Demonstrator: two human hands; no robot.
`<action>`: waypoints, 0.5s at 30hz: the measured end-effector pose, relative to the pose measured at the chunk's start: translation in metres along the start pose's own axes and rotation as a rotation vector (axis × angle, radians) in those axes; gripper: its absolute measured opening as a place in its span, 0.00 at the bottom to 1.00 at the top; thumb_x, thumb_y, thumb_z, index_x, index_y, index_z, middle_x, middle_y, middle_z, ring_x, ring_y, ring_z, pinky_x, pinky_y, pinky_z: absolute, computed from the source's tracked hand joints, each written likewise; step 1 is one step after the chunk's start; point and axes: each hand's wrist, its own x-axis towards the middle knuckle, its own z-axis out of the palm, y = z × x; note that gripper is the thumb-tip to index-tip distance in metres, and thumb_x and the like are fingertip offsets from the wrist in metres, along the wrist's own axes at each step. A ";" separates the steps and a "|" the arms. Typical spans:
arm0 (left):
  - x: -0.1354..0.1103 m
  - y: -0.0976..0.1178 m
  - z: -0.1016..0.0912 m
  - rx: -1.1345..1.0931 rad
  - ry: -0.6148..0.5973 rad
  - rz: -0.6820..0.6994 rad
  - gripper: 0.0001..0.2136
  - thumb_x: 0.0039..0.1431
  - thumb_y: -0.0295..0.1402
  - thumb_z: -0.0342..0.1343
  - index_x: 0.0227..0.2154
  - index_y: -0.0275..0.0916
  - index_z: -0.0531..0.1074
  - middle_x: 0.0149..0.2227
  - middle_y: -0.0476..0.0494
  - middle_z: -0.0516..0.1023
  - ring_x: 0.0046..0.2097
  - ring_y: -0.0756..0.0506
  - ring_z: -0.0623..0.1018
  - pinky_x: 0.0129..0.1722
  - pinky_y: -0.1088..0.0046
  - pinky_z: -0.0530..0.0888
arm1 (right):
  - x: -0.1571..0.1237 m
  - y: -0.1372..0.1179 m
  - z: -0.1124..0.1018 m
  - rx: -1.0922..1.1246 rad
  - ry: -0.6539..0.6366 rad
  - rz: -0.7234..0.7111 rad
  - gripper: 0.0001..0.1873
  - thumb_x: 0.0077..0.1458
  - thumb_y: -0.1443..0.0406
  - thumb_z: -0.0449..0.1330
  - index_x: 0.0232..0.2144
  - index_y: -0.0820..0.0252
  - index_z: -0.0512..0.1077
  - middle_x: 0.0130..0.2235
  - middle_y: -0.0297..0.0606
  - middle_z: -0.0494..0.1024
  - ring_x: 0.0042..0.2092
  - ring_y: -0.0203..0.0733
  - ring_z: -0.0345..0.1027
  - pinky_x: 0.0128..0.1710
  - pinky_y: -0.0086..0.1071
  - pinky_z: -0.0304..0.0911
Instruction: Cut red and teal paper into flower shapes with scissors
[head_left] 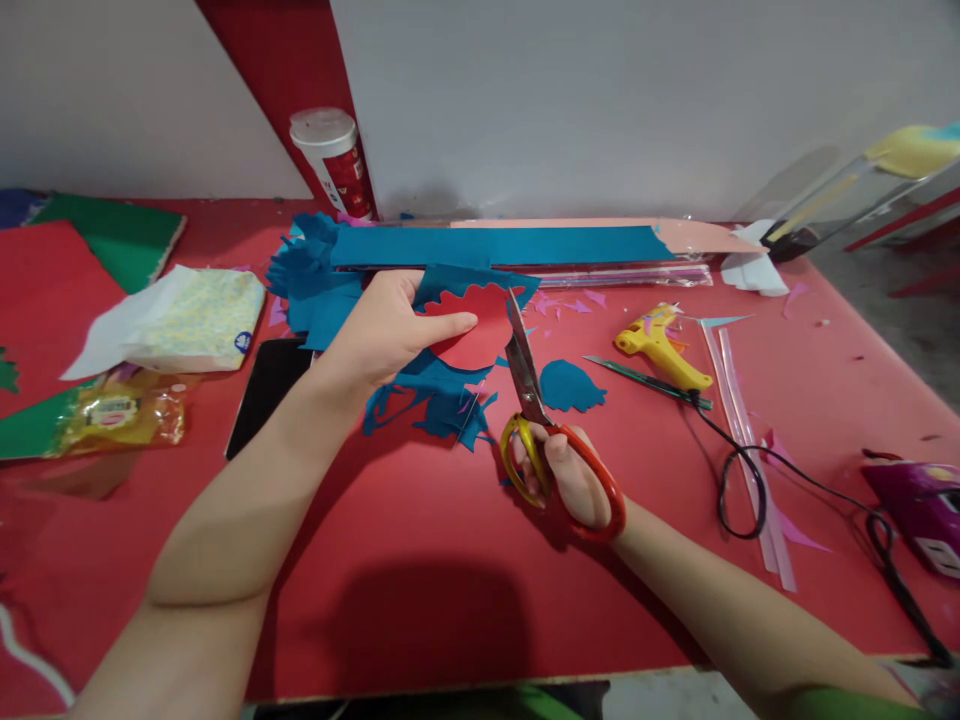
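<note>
My left hand [390, 330] is closed on a red paper cut-out [480, 322] backed with blue paper, thumb on top, held above the red table [420, 560]. My right hand [574, 480] grips scissors [536, 410] with red and yellow handles. The blades point up and meet the right edge of the red cut-out. Blue paper scraps [435, 405] lie under the cut-out, and a small blue cut shape [570, 385] rests just right of the blades.
A long blue paper strip [495, 245] lies at the back over pink paper. A yellow glue gun [664, 345] with a black cord [742, 480] sits to the right. A tissue pack [187, 320], a dark phone [266, 390], a lidded cup [334, 160] and green sheets [124, 240] are on the left.
</note>
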 end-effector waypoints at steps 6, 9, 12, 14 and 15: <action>0.001 -0.002 0.000 -0.021 -0.007 0.011 0.09 0.40 0.29 0.63 0.29 0.36 0.75 0.32 0.49 0.78 0.38 0.44 0.77 0.37 0.69 0.75 | -0.001 0.006 -0.002 0.044 -0.022 -0.005 0.30 0.50 0.40 0.47 0.18 0.61 0.60 0.15 0.28 0.58 0.13 0.27 0.50 0.10 0.23 0.46; 0.001 -0.002 0.000 -0.031 -0.019 0.003 0.09 0.41 0.28 0.63 0.30 0.36 0.75 0.32 0.49 0.78 0.37 0.45 0.77 0.37 0.70 0.75 | -0.001 0.010 -0.003 0.057 -0.031 -0.005 0.30 0.50 0.41 0.47 0.19 0.61 0.61 0.15 0.27 0.58 0.13 0.27 0.50 0.10 0.23 0.46; 0.001 -0.003 0.000 -0.062 -0.031 -0.004 0.09 0.41 0.27 0.62 0.30 0.36 0.75 0.32 0.49 0.79 0.37 0.45 0.77 0.37 0.70 0.75 | -0.002 0.011 -0.004 0.058 -0.028 -0.001 0.30 0.50 0.41 0.47 0.20 0.61 0.61 0.15 0.27 0.58 0.13 0.27 0.50 0.10 0.23 0.46; 0.001 -0.004 0.001 -0.084 -0.030 -0.015 0.09 0.41 0.27 0.62 0.30 0.36 0.75 0.32 0.49 0.79 0.36 0.46 0.77 0.35 0.71 0.75 | -0.001 0.010 -0.003 0.054 -0.028 0.001 0.29 0.51 0.41 0.47 0.21 0.61 0.62 0.15 0.27 0.58 0.14 0.27 0.50 0.10 0.23 0.46; 0.001 -0.005 0.001 -0.095 -0.028 -0.023 0.09 0.41 0.28 0.62 0.29 0.36 0.75 0.32 0.49 0.79 0.35 0.46 0.77 0.35 0.71 0.75 | -0.001 0.009 -0.003 0.052 -0.029 0.002 0.29 0.50 0.41 0.47 0.21 0.61 0.62 0.15 0.27 0.58 0.14 0.27 0.49 0.10 0.23 0.46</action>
